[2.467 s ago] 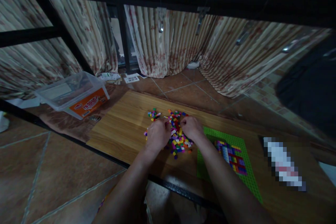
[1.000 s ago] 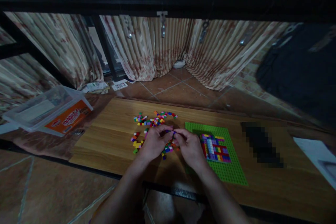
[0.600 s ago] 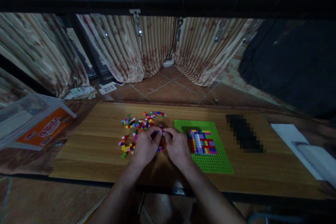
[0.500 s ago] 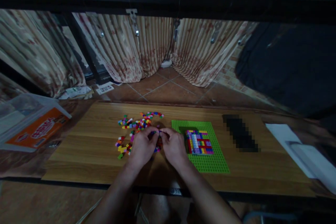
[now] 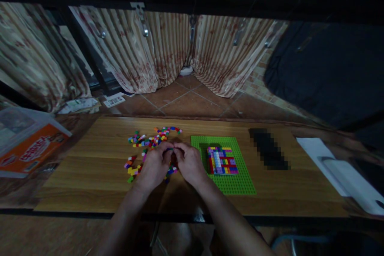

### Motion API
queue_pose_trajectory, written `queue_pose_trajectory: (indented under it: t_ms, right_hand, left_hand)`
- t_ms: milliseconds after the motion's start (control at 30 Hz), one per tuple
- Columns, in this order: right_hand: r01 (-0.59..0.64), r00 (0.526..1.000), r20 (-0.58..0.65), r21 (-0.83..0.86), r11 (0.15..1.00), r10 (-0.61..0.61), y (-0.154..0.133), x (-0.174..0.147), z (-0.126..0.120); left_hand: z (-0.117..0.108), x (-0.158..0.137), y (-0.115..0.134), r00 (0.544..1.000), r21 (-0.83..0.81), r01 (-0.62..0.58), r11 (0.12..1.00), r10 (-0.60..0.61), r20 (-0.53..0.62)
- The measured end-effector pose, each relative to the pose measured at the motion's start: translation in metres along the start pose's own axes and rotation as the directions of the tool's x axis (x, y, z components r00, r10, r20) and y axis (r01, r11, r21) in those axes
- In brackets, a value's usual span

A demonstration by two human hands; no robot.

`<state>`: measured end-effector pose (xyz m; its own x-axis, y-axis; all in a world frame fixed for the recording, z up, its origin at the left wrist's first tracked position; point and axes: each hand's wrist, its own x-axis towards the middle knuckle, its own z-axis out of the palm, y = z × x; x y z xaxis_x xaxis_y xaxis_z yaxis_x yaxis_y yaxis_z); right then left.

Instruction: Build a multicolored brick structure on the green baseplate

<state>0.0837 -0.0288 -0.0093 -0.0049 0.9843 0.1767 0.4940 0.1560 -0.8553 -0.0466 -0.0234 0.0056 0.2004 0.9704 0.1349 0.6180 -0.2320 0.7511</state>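
Observation:
My left hand [image 5: 154, 166] and my right hand [image 5: 190, 164] meet over the table, fingertips pinched together around a small toy brick [image 5: 170, 149]. My fingers hide most of it, so its exact colour and shape cannot be made out. Loose coloured bricks [image 5: 153, 141] lie scattered beyond and to the left of my left hand, and a few show beneath the hands. Just right of my right hand, a green studded baseplate [image 5: 240, 184] lies flat. On it sits a low block of multicoloured bricks [image 5: 222, 161] in red, purple, yellow, white and blue.
The wooden table [image 5: 78, 176] carries a dark pixelated object [image 5: 270, 150] to the right of the baseplate. White flat items [image 5: 345, 180] lie at the right end. A clear plastic box with an orange label [image 5: 33, 148] stands at the left. Striped curtains [image 5: 168, 48] hang behind.
The whole view has shifted slightly, so things appear further left. Both hands stay pinched together at about the same spot over the table, their fingers a little more curled.

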Motion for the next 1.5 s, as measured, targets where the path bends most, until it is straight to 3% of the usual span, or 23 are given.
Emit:
queue_pose_trajectory:
  t_ms: [333, 733, 1033, 1133, 1233, 1333, 1400, 1500]
  right_hand:
    - [-0.092, 0.994, -0.072, -0.06, 0.994, 0.087, -0.006, -0.002, -0.001]
    - [0.017, 0.998, -0.058, 0.02, 1.0, -0.016, 0.003, 0.0, 0.002]
    - [0.007, 0.995, -0.099, 0.009, 1.0, -0.006, -0.001, -0.001, 0.005]
    - [-0.01, 0.995, -0.097, 0.0, 1.0, 0.01, -0.002, -0.001, 0.008]
    - [-0.025, 0.996, -0.08, 0.003, 1.0, 0.025, -0.005, -0.001, 0.007]
    - [0.002, 0.995, -0.101, 0.026, 1.0, 0.0, -0.01, -0.001, -0.001]
    - [0.05, 0.988, -0.149, 0.04, 0.998, -0.043, -0.014, -0.002, -0.009]
    - [0.133, 0.971, -0.208, 0.074, 0.988, -0.115, -0.016, -0.008, -0.024]
  left_hand:
    - [0.011, -0.003, 0.005, 0.993, 0.144, 0.049, 0.988, -0.032, -0.118]
    - [0.005, -0.002, 0.0, 0.997, 0.072, -0.032, 0.997, 0.037, -0.071]
    - [0.006, -0.004, 0.009, 0.988, 0.279, 0.101, 0.955, -0.062, -0.145]
    - [0.001, -0.003, 0.006, 0.97, 0.275, 0.162, 0.948, -0.101, -0.223]
    - [-0.004, 0.0, 0.0, 0.948, 0.075, 0.148, 0.986, -0.12, -0.295]
    - [-0.003, 0.002, -0.001, 0.947, -0.326, 0.112, 0.939, -0.2, -0.252]
    - [0.0, 0.003, 0.004, 0.947, -0.581, 0.143, 0.802, -0.281, -0.155]
    - [0.007, 0.001, 0.016, 0.939, -0.824, 0.227, 0.519, -0.34, 0.045]
